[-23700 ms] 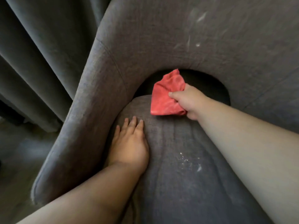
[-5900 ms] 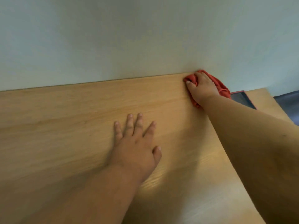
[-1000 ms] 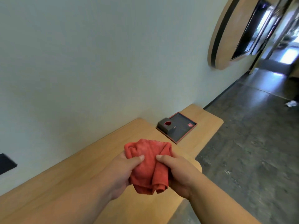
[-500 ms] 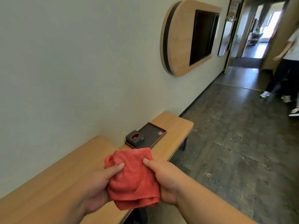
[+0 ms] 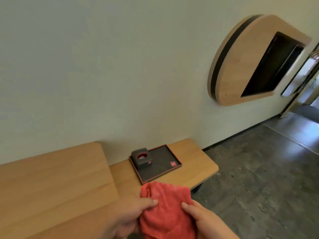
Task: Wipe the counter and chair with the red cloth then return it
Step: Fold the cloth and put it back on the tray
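While both hands hold it: red cloth [image 5: 167, 211] hangs bunched above the tabletop's [image 5: 51, 183] near edge.
Left hand [image 5: 127, 219]: thumb pinching cloth.
Right hand [image 5: 205, 219]: thumb pinching cloth.
Tray [image 5: 160, 171]: toward the far right corner.

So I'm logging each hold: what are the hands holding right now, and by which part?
Both hold the red cloth: the left hand pinches its left side, the right hand its right side, thumbs on top.
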